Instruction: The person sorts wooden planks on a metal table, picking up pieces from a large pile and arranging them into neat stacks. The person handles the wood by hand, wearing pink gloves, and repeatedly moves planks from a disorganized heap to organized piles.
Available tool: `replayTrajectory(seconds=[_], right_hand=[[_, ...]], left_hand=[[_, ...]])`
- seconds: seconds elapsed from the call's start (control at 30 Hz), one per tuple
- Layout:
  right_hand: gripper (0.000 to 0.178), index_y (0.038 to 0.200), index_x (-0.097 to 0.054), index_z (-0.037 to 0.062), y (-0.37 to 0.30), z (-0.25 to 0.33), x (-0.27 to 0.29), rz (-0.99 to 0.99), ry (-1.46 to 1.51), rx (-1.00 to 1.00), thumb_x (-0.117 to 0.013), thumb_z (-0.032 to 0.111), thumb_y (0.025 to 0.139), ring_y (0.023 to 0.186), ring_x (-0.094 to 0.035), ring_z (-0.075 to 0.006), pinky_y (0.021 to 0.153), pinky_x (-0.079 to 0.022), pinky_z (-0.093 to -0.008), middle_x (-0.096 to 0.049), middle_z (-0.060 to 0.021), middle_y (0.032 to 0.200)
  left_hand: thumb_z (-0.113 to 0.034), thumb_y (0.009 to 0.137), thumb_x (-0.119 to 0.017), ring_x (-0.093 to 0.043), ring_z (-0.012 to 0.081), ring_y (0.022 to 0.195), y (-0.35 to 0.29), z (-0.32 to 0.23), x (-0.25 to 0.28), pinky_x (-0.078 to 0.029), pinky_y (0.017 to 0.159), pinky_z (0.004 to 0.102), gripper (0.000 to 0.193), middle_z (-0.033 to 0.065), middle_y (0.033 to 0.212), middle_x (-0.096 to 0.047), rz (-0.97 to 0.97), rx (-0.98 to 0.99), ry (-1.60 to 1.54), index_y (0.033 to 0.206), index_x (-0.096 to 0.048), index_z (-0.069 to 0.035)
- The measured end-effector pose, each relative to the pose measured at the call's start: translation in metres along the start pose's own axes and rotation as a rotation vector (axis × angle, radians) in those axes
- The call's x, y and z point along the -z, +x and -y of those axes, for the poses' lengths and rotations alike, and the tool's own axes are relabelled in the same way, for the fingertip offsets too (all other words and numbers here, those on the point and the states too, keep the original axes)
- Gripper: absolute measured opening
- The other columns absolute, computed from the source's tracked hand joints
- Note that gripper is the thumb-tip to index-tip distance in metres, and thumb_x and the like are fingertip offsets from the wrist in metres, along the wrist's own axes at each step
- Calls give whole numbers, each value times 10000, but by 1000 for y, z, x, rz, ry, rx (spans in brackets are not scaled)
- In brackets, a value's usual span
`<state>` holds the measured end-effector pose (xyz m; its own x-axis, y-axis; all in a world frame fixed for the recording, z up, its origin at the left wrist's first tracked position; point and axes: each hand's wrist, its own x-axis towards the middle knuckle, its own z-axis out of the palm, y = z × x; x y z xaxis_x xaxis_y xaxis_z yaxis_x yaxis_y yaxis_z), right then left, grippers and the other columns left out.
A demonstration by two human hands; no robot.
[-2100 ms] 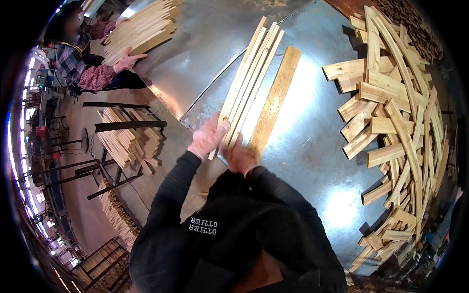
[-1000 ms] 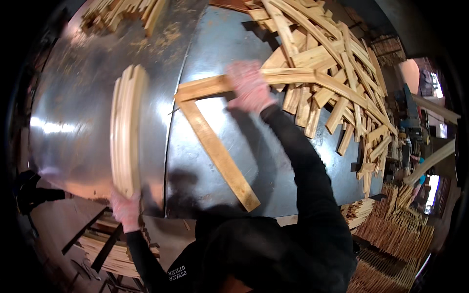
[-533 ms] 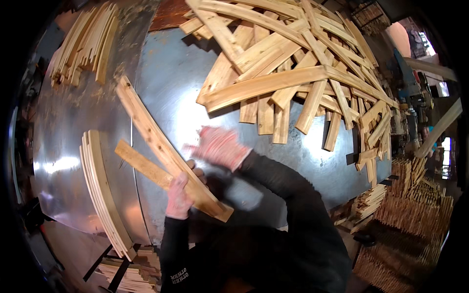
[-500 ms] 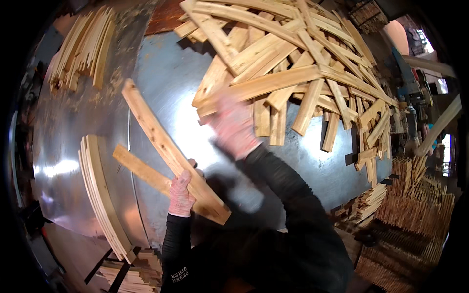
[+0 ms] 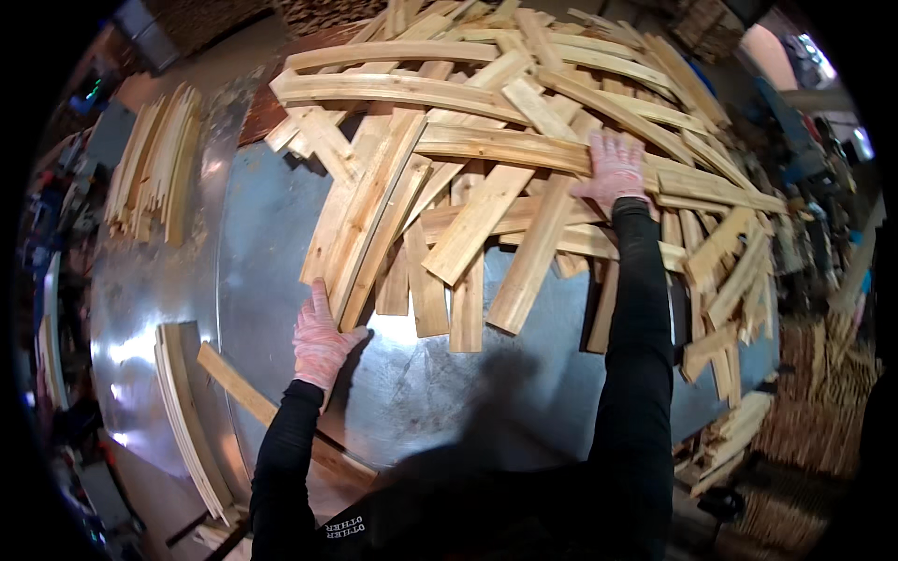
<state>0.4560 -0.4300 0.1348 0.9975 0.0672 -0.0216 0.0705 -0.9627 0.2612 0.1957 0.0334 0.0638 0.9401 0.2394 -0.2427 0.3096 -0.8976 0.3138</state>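
Observation:
My left hand point(image 5: 321, 344), in a pinkish-white glove, is closed round the near part of a long wooden board point(image 5: 379, 201). The board slants away over the left side of a loose heap, and a sliver of its near end shows below the hand. My right hand point(image 5: 617, 168), gloved alike, lies with fingers spread on the heap. It touches the right end of a board point(image 5: 505, 145) that lies crosswise. Pale boards point(image 5: 524, 252) lie beneath and around, crossing at many angles. What the palms cover is hidden.
A metal table point(image 5: 412, 402) carries the heap. One board point(image 5: 238, 385) lies near my left forearm. Narrow strips stand bundled at the near left point(image 5: 187, 411) and far left point(image 5: 154, 168). More stacked wood point(image 5: 804, 421) stands beyond the right edge.
My right hand has moved right across the heap, its fingers now spread. My left hand has moved forward, and the long board it held near me now lies against the heap. The view has shifted.

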Motion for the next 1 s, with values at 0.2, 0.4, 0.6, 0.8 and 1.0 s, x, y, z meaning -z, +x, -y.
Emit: replayTrajectory(seconds=[0.2, 0.4, 0.6, 0.8, 1.0], right_hand=[[1054, 1494, -358, -3, 14, -19, -23, 181, 401, 128, -808, 531, 705, 1358, -467, -365, 1122, -383, -397, -493, -248, 1451], [1109, 1525, -191, -46, -106, 29, -47, 65, 666, 84, -776, 498, 756, 1186, -565, -467, 944, -494, -476, -479, -332, 1394], [963, 1541, -256, 32, -235, 65, -52, 239, 948, -490, -751, 237, 741, 1205, -578, -399, 1033, -456, -410, -609, -245, 1287], [775, 1448, -403, 70, -257, -12, -12, 94, 802, -888, -698, 338, 784, 1103, -637, -412, 969, -471, -466, -662, -241, 1199], [1235, 1528, -128, -87, -270, -24, -116, 13, 767, -869, -837, 469, 684, 1244, -537, -417, 1059, -444, -421, -503, -276, 1384]], left_hand=[[-221, 752, -750, -525, 367, 1284, -10, 22, -22, -461, 1013, 468, 978, 226, 1412, -499, -305, 17, -300, 1562, -221, -75], [-151, 770, -727, -585, 400, 1119, 78, -43, 69, -512, 903, 505, 902, 223, 1239, -547, -673, -143, -103, 1532, -245, -137], [-278, 799, -708, -579, 425, 1184, 210, -133, 129, -494, 963, 513, 866, 257, 1293, -559, -462, -116, 89, 1525, -259, -137], [-268, 819, -621, -574, 434, 1189, 245, -147, 56, -465, 984, 558, 647, 314, 1235, -578, -371, -110, 154, 1367, -377, -26], [-360, 803, -712, -620, 424, 1141, 218, -134, 42, -498, 941, 514, 811, 291, 1233, -620, -149, -205, 39, 1460, -351, -50]])
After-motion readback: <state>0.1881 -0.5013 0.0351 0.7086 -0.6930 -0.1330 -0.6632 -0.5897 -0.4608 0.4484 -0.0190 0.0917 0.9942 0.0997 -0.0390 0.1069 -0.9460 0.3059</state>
